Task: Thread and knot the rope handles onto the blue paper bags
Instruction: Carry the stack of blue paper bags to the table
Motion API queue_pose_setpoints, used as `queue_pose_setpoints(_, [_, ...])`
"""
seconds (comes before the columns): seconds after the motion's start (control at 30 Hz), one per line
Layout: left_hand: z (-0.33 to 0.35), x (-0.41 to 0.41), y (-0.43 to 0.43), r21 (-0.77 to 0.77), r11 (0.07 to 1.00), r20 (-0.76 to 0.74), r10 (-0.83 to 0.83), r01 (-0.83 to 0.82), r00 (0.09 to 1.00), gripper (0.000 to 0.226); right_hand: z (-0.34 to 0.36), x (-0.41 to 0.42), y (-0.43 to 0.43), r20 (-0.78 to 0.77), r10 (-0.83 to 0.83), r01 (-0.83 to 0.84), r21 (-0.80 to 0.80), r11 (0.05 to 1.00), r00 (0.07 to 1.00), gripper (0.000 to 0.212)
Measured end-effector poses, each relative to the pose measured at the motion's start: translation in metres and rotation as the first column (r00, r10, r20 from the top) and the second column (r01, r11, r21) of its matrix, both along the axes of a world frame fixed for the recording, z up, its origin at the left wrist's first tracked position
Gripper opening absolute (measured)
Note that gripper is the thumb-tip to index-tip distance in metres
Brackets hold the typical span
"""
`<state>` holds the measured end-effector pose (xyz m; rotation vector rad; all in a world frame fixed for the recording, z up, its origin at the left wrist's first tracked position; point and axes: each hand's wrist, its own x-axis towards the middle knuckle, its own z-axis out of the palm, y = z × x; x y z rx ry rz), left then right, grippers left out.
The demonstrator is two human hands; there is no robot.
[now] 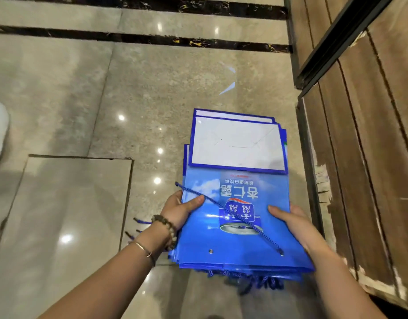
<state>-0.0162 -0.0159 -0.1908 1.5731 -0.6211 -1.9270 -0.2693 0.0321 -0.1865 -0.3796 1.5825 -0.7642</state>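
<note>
I hold a flat stack of blue paper bags (198, 240) by its two sides. My left hand (182, 210) grips the left edge, thumb on top. My right hand (290, 219) grips the right edge, thumb on top too. A blue rope handle (221, 207) lies slanted across the top bag, and one end sits at the metal hole (281, 252) near my right hand. The bag's white bottom flap (237, 146) points away from me. The shiny floor (129, 88) is under the bags, and a wooden wall (370, 157) is on my right.

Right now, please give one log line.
left hand: grips stack of blue paper bags; right hand: grips stack; blue twisted rope: lies across stack
</note>
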Motion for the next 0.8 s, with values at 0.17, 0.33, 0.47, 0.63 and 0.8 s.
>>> queue_pose_setpoints(0.17, [0.170, 0.041, 0.033, -0.048, 0.998, 0.019, 0.031, -0.030, 0.999, 0.017, 0.177, 0.037, 0.017, 0.031, 0.042, -0.040, -0.056, 0.998, 0.999, 0.022])
queue_pose_setpoints(0.33, [0.383, 0.075, 0.075, -0.030, 0.991, 0.029, 0.133, -0.132, 0.991, 0.015, 0.398, 0.072, 0.043, 0.071, 0.065, -0.058, -0.096, 0.994, 0.995, 0.030])
queue_pose_setpoints(0.47, [0.557, 0.105, 0.126, -0.013, 0.983, 0.018, 0.186, -0.185, 0.982, 0.019, 0.570, 0.100, 0.079, 0.103, 0.133, -0.128, -0.054, 0.990, 0.986, 0.057])
queue_pose_setpoints(0.63, [0.676, 0.140, 0.205, -0.032, 0.952, 0.042, 0.307, -0.306, 0.951, 0.017, 0.686, 0.136, 0.125, 0.132, 0.264, -0.248, -0.124, 0.961, 0.955, 0.051])
queue_pose_setpoints(0.8, [0.714, 0.157, 0.267, -0.073, 0.870, 0.008, 0.490, -0.488, 0.872, 0.019, 0.724, 0.171, 0.137, 0.181, 0.446, -0.399, -0.243, 0.884, 0.877, 0.042])
